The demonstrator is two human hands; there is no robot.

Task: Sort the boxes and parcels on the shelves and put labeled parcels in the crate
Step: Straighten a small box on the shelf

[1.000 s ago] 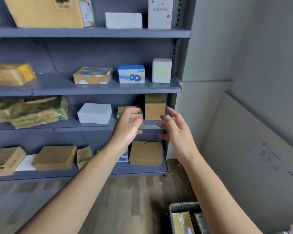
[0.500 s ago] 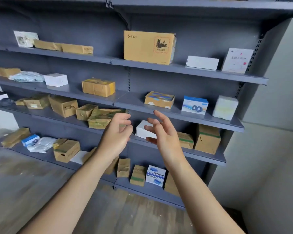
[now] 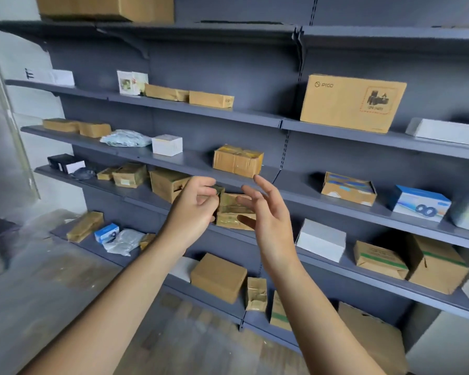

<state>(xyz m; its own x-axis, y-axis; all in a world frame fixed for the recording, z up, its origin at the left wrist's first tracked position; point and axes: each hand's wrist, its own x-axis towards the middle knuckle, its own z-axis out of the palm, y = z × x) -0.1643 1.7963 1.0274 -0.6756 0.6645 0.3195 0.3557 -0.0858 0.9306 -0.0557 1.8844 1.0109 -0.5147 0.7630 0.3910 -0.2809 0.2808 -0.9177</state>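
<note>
Two bare forearms reach up before the grey metal shelves [image 3: 295,189]. The left hand [image 3: 192,212] keeps a loose grip, its fingers half curled round nothing. The right hand [image 3: 271,215] is spread wide with straight fingers and touches nothing. Just behind them, crinkled tape-wrapped parcels [image 3: 234,205] lie on a middle shelf. One shelf up sits a taped cardboard box [image 3: 237,161], and higher still a large smooth carton [image 3: 349,104].

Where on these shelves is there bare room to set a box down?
Widest gap: between the long brown carton and the PICO box. One shelf down, bare stretches lie between the white box and the taped brown box, and right of it. Crowded: the cartons behind the left hand.
</note>
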